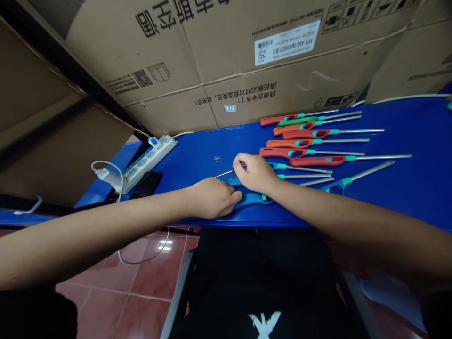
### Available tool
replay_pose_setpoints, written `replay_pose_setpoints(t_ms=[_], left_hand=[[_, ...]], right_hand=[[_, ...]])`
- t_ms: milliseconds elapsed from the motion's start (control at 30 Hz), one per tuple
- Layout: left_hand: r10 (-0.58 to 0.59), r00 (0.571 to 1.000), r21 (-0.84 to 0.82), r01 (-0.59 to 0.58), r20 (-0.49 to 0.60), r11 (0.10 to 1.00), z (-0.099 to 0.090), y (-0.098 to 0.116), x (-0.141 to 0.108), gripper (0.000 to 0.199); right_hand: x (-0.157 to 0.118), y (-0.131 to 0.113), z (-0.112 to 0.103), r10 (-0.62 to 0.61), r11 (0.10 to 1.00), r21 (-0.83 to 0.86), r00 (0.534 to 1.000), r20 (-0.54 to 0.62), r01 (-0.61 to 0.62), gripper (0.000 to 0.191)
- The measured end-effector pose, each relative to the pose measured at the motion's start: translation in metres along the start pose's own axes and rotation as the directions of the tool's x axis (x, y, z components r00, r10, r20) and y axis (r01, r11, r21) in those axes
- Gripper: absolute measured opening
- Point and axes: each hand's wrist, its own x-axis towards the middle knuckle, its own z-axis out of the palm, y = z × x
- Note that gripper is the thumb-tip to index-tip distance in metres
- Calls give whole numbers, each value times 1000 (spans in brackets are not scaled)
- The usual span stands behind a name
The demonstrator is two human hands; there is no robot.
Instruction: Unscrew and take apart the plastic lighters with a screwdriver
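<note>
My right hand (256,173) is closed around a screwdriver, whose thin metal shaft (223,174) points left past a bit of red at the fist. Its handle is mostly hidden in my fingers. My left hand (214,197), with fingers curled, grips the handle end of a blue long-nosed lighter (253,199) near the table's front edge. The shaft's tip ends at the back of my left hand, and I cannot see what it touches. Another blue lighter (233,181) lies partly under my right hand. Several small screws (216,159) lie loose behind my hands.
Several red and orange lighters (300,153) and a green one (300,121) lie in a row at right on the blue table (197,146). A blue lighter (338,185) rests by my right forearm. At left are a power strip (146,162) and a black object (148,184). Cardboard (169,103) stands behind.
</note>
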Motion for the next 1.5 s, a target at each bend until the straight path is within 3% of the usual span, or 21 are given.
replay_pose_setpoints(t_ms=[200, 267, 400, 567, 767, 1000, 1100, 1300, 1400, 1500], left_hand=[[-247, 964, 20, 250, -93, 968, 14, 10, -1, 35], [-273, 953, 14, 277, -128, 961, 16, 13, -1, 41], [-187, 967, 21, 193, -175, 981, 12, 13, 0, 36], [-79, 990, 53, 86, -114, 995, 5, 8, 0, 19], [-121, 982, 34, 127, -142, 991, 12, 6, 0, 31], [-352, 927, -82, 343, -132, 936, 20, 14, 1, 51], [-307, 937, -81, 297, -165, 951, 17, 14, -1, 49], [-165, 972, -48, 159, -166, 986, 17, 8, -4, 24], [-181, 966, -28, 179, -183, 983, 20, 11, -2, 26], [-158, 948, -7, 163, -278, 987, 10, 14, -6, 32]], right_hand=[[-1, 0, -1, -6, 1000, 3, 1000, -5, 6, 23], [0, -1, -1, -6, 1000, 4, 1000, -2, 6, 22], [0, 0, -1, -3, 1000, 8, 1000, -2, 3, 21], [0, -1, -1, 4, 1000, 12, 1000, -5, -4, 22], [0, 0, 0, -3, 1000, 15, 1000, -2, 3, 21], [1, 1, 0, -9, 1000, 14, 1000, -5, 9, 23], [1, 1, 0, -9, 1000, 13, 1000, -5, 9, 23], [0, 1, -1, -4, 1000, 10, 1000, 0, 4, 21], [0, 0, -1, -2, 1000, 8, 1000, 2, 2, 21], [0, 0, -1, 1, 1000, 8, 1000, 4, -1, 22]])
